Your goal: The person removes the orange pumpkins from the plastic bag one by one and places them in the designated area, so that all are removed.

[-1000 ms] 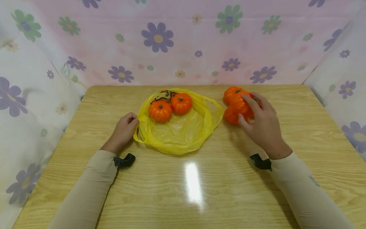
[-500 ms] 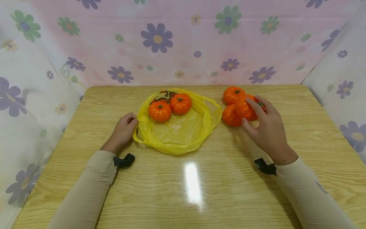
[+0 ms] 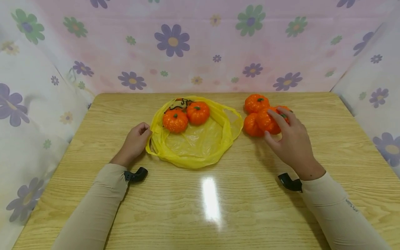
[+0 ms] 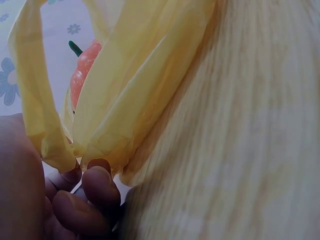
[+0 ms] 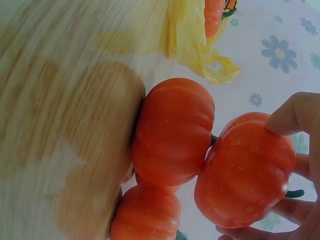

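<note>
My left hand (image 3: 135, 142) pinches the left edge of a yellow plastic bag (image 3: 193, 162), near its handle loop. The bag lies spread open, and inside it at the back are two small orange toy pumpkins, one on the left (image 3: 175, 121) and one on the right (image 3: 198, 113). To the right of the bag, my right hand (image 3: 292, 142) holds another pumpkin (image 5: 245, 170) between thumb and fingers, its green stem toward the palm. In the head view this pumpkin overlaps the front-left pumpkin (image 3: 252, 125). A back pumpkin (image 3: 256, 103) and one partly hidden by my fingers (image 3: 282, 110) complete the cluster.
A pale wood-grain table (image 3: 175, 208) lies under everything, with a bright light reflection (image 3: 211, 201) near the middle. Flower-print cloth (image 3: 200, 62) hangs behind the table and along both sides. The bag's right handle loop (image 3: 237, 121) reaches close to the loose pumpkins.
My right hand has shifted slightly right and toward me, carrying its pumpkin off the back one, which now shows more. My left hand and the bag have stayed in place.
</note>
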`<state>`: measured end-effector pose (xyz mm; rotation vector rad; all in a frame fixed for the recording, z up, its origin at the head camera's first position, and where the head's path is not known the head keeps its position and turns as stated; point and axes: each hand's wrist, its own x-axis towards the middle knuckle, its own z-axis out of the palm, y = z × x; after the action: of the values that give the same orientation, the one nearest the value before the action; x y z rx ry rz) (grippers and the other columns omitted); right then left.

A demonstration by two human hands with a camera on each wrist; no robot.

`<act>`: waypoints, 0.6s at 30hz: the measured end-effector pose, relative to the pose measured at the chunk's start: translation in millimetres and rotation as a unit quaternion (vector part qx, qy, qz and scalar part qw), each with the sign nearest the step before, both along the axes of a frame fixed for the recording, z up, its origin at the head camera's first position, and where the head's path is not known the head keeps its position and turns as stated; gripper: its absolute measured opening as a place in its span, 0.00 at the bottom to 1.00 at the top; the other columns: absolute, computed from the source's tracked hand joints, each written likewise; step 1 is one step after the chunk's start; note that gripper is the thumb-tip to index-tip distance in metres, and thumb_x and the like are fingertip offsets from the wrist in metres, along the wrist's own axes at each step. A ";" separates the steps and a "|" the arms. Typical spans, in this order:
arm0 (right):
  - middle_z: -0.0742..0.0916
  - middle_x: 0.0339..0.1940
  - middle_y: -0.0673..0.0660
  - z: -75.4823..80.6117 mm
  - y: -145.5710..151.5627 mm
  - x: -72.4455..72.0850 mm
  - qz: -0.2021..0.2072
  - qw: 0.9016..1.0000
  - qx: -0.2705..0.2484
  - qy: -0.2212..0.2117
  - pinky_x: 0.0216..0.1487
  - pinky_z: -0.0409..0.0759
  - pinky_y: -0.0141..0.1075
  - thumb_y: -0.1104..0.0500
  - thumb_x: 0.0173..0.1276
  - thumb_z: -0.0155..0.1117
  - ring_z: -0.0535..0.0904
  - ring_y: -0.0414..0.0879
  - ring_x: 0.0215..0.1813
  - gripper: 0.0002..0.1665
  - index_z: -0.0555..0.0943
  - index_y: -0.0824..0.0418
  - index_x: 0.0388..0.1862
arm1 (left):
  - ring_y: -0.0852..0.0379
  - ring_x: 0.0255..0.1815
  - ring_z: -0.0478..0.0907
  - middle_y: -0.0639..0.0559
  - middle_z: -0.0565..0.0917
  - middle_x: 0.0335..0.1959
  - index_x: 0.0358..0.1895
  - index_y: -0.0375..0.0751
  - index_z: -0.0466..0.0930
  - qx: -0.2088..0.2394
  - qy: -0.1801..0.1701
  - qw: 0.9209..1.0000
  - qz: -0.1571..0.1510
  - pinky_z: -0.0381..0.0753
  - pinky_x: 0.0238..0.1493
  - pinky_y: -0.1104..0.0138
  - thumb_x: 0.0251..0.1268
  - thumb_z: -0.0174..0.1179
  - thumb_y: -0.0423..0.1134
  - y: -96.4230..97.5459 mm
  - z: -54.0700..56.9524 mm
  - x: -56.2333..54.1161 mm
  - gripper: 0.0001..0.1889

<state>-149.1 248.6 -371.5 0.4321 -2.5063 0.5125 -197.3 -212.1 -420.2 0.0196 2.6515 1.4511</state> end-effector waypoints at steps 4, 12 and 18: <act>0.76 0.65 0.70 -0.4 -0.5 0.3 -0.004 1.000 0.000 -0.008 0.49 0.73 0.68 0.62 0.58 0.68 0.79 0.71 0.47 0.34 0.75 0.61 0.66 | 0.58 0.30 0.70 0.48 0.70 0.33 0.45 0.36 0.72 0.007 -0.001 1.000 0.001 0.71 0.30 0.71 0.76 0.46 0.43 0.8 1.4 0.7 0.12; 0.75 0.66 0.70 -2.3 -1.2 0.0 -0.005 1.000 -0.004 -0.013 0.50 0.72 0.68 0.62 0.59 0.67 0.78 0.71 0.48 0.34 0.75 0.62 0.67 | 0.58 0.31 0.71 0.48 0.70 0.34 0.46 0.36 0.71 0.005 -0.005 1.000 -0.002 0.72 0.30 0.72 0.77 0.45 0.43 1.8 2.3 1.6 0.13; 0.75 0.66 0.70 -3.9 -1.6 -0.3 0.000 1.000 -0.014 -0.011 0.52 0.72 0.68 0.62 0.59 0.67 0.78 0.71 0.50 0.34 0.75 0.62 0.67 | 0.58 0.30 0.71 0.48 0.70 0.33 0.45 0.36 0.71 0.005 -0.002 1.000 0.001 0.72 0.30 0.71 0.77 0.45 0.42 1.8 1.8 1.7 0.12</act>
<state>-149.5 247.0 -375.3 0.4176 -2.5168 0.5531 -195.6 -210.4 -418.4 0.0156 2.6421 1.4634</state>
